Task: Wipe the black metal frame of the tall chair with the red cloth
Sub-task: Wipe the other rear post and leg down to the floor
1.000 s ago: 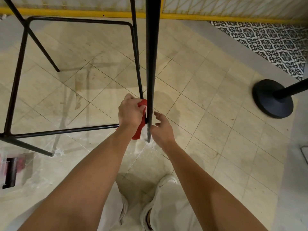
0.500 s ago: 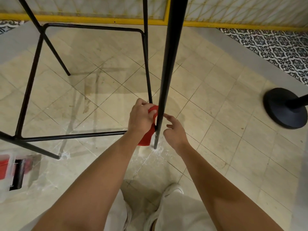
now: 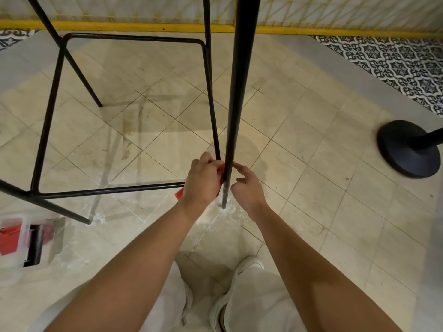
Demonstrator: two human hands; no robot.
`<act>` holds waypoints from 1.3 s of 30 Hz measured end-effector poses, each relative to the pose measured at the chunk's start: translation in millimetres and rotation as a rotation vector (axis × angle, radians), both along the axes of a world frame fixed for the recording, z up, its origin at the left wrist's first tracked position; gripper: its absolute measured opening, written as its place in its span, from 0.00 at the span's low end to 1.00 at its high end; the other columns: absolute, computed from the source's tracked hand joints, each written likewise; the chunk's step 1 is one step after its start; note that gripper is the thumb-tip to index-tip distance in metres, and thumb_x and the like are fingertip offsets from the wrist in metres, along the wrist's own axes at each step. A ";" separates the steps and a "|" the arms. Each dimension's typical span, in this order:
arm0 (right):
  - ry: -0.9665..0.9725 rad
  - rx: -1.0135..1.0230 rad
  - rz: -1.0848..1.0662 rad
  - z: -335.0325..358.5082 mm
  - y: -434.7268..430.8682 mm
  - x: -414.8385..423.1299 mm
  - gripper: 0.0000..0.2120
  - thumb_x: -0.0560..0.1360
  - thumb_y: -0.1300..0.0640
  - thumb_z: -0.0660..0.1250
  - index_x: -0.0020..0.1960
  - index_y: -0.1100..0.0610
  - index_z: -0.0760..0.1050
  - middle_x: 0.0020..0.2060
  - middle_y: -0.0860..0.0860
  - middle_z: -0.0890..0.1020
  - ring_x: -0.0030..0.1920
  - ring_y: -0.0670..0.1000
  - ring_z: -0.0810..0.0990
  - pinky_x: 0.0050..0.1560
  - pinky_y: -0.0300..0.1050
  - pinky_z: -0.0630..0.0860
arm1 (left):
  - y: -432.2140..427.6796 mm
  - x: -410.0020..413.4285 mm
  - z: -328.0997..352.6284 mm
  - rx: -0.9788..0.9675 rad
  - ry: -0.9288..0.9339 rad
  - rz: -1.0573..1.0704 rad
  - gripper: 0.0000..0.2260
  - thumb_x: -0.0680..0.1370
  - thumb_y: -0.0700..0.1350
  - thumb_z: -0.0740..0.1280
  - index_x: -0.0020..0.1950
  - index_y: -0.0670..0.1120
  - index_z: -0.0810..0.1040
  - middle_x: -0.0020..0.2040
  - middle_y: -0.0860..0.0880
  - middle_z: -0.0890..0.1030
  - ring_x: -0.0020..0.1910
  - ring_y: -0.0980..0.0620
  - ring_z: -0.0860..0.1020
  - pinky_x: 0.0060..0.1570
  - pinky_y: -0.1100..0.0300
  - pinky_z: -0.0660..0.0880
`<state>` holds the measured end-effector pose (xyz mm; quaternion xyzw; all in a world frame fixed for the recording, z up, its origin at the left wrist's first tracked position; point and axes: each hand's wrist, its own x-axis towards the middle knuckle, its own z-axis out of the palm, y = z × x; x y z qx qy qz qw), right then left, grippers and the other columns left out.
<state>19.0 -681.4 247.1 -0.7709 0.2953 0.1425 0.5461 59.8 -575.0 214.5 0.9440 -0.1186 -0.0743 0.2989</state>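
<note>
The tall chair's black metal frame fills the upper left; its nearest leg (image 3: 237, 97) runs down the middle to the tiled floor, and a footrest rail (image 3: 112, 190) joins it from the left. My left hand (image 3: 203, 182) grips the red cloth (image 3: 221, 168) and holds it against the low part of that leg, near its foot. Most of the cloth is hidden under my fingers. My right hand (image 3: 247, 188) sits just right of the leg with fingers loosely curled; whether the fingertips touch the leg is unclear.
A round black stanchion base (image 3: 407, 149) stands on the floor at the right. A clear plastic box (image 3: 21, 243) with red and black contents lies at the lower left. A yellow rail (image 3: 119, 26) runs along the far wall. My white shoes are below.
Both hands stay low on the nearest leg, with the cloth still pressed to it. The view has shifted, so the chair frame and stanchion sit further right and lower.
</note>
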 end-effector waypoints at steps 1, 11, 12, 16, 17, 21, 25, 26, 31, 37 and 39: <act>0.002 -0.002 -0.002 1.6 0.7 -4.3 0.30 0.72 0.71 0.58 0.71 0.51 0.65 0.69 0.50 0.68 0.67 0.51 0.69 0.51 0.38 0.72 | -0.3 -6.6 0.9 -0.010 -0.013 0.021 0.12 0.80 0.46 0.62 0.59 0.45 0.79 0.50 0.45 0.73 0.48 0.45 0.73 0.47 0.55 0.74; 0.005 -0.032 0.037 14.1 -1.5 -20.8 0.31 0.72 0.70 0.57 0.72 0.52 0.63 0.69 0.51 0.67 0.67 0.50 0.68 0.55 0.39 0.69 | -4.4 -32.6 11.1 -0.085 0.031 0.213 0.11 0.78 0.43 0.65 0.59 0.41 0.79 0.52 0.44 0.75 0.51 0.46 0.75 0.50 0.55 0.75; 0.001 -0.040 0.043 14.3 -1.9 -21.6 0.30 0.72 0.70 0.58 0.72 0.52 0.63 0.69 0.51 0.67 0.67 0.51 0.68 0.56 0.39 0.70 | -5.4 -30.8 11.3 -0.068 0.028 0.212 0.11 0.78 0.43 0.65 0.58 0.40 0.79 0.51 0.44 0.75 0.51 0.46 0.75 0.49 0.54 0.76; 0.012 -0.044 0.037 13.3 -6.1 -21.3 0.30 0.73 0.70 0.58 0.73 0.52 0.63 0.69 0.51 0.66 0.67 0.51 0.68 0.38 0.30 0.73 | -9.4 -26.3 14.2 -0.061 0.066 0.237 0.11 0.77 0.42 0.67 0.57 0.41 0.80 0.51 0.43 0.75 0.51 0.44 0.76 0.48 0.53 0.76; 0.017 -0.038 0.030 12.9 -6.2 -21.0 0.31 0.72 0.70 0.58 0.73 0.52 0.62 0.69 0.51 0.66 0.68 0.51 0.68 0.33 0.29 0.72 | -10.2 -26.1 14.9 -0.064 0.073 0.254 0.11 0.76 0.42 0.67 0.57 0.41 0.80 0.51 0.44 0.76 0.50 0.45 0.77 0.48 0.54 0.76; -0.001 -0.034 0.033 11.5 -3.0 -24.0 0.31 0.72 0.71 0.59 0.72 0.53 0.63 0.70 0.51 0.65 0.68 0.52 0.68 0.58 0.42 0.74 | -14.2 -15.8 21.2 -0.124 0.170 0.410 0.11 0.77 0.44 0.67 0.57 0.41 0.79 0.54 0.44 0.76 0.50 0.46 0.78 0.45 0.61 0.70; 0.017 -0.033 0.036 12.8 -6.2 -27.6 0.31 0.71 0.72 0.60 0.72 0.54 0.63 0.71 0.51 0.65 0.69 0.53 0.67 0.63 0.51 0.73 | -12.0 1.6 21.0 -0.039 0.223 0.469 0.11 0.78 0.46 0.66 0.58 0.43 0.78 0.55 0.44 0.74 0.51 0.47 0.77 0.44 0.61 0.68; 0.027 -0.029 0.031 13.0 -7.6 -28.3 0.32 0.70 0.72 0.59 0.72 0.54 0.63 0.71 0.51 0.65 0.69 0.53 0.66 0.62 0.51 0.74 | -10.0 1.6 20.2 -0.047 0.234 0.472 0.12 0.78 0.46 0.66 0.58 0.43 0.78 0.55 0.44 0.74 0.50 0.47 0.76 0.45 0.61 0.68; 0.040 0.044 -0.039 10.8 -8.7 -32.1 0.31 0.71 0.72 0.58 0.72 0.54 0.64 0.70 0.51 0.66 0.67 0.52 0.68 0.47 0.40 0.73 | 0.9 -15.1 12.2 -0.204 0.216 0.359 0.12 0.75 0.47 0.69 0.57 0.47 0.79 0.53 0.48 0.76 0.45 0.54 0.71 0.47 0.64 0.66; 0.039 0.161 -0.083 4.7 8.2 -39.1 0.19 0.77 0.58 0.60 0.68 0.51 0.68 0.60 0.52 0.76 0.57 0.52 0.75 0.52 0.43 0.75 | 0.0 -51.8 19.8 -0.517 0.258 0.482 0.09 0.76 0.45 0.69 0.54 0.49 0.75 0.46 0.55 0.76 0.44 0.57 0.73 0.41 0.71 0.67; 0.048 0.188 -0.092 3.4 11.7 -41.8 0.16 0.78 0.51 0.60 0.65 0.49 0.70 0.58 0.52 0.78 0.57 0.54 0.76 0.60 0.52 0.74 | -1.3 -58.6 21.9 -0.553 0.352 0.464 0.08 0.76 0.47 0.68 0.54 0.50 0.74 0.46 0.55 0.77 0.44 0.57 0.75 0.40 0.72 0.68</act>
